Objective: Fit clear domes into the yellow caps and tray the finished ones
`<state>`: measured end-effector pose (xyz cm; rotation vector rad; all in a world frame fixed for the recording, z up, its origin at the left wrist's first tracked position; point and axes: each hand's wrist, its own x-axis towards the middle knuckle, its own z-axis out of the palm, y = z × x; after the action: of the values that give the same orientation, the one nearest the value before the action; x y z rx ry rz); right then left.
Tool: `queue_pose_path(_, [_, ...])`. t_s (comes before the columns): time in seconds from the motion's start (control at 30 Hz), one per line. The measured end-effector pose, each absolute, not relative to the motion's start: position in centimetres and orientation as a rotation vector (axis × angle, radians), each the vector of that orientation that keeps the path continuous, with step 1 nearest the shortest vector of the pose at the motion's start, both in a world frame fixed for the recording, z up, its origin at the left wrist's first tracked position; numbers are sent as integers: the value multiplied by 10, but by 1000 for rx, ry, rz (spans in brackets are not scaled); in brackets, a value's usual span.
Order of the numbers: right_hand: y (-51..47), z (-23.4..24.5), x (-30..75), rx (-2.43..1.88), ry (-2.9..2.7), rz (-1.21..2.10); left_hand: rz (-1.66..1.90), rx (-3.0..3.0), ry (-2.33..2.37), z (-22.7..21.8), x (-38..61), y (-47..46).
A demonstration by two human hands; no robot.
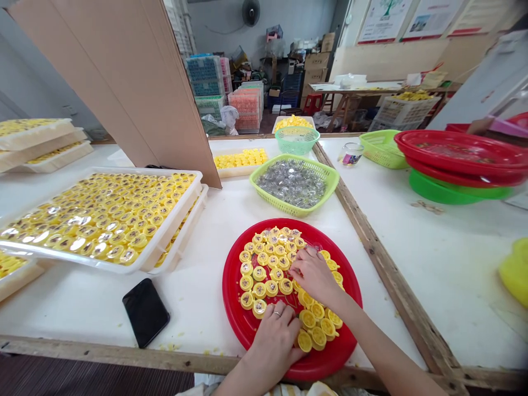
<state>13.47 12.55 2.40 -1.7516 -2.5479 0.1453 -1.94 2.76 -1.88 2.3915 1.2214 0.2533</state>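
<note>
Work low over the broad white tabletop [193, 308], well apart from the large white rectangular plastic tray [181, 212] of picture-topped yellow pieces to the left. Treat the round red plastic tray [233, 280], near the front edge, as the working area; avoid leaning on its rim, probably liable to tip or slide. Leave the light-green perforated plastic basket [272, 202] just beyond, heaped with small clear glossy plastic pieces [291, 183], within reach.

Steady lightly with the left hand [276, 335], low at the near side of the red tray: fingers bent, thumb apart from them and close to the plain cups; cannot tell whether pinching anything, with the tips partly hidden. Guide with the right hand [313, 275], over the middle of the tray, thumb and forefinger drawn close together; again, cannot tell whether pinching a piece.

Find the small round yellow plastic cups with printed tops [246, 283] in the tray's left and far part, the open, plain yellow plastic cups [318, 336] to the right and near. Best to come straight down from above, so as not to knock close neighbours. Mind the tiny yellow side tabs [337, 333], likely to snag. Check each little dark printed picture [259, 307] for centring.
</note>
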Motion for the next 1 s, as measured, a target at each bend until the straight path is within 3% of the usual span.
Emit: queue_pose_path(1.0, [124, 24, 126, -1633, -2703, 157, 726, 1983, 1203, 5, -50, 26])
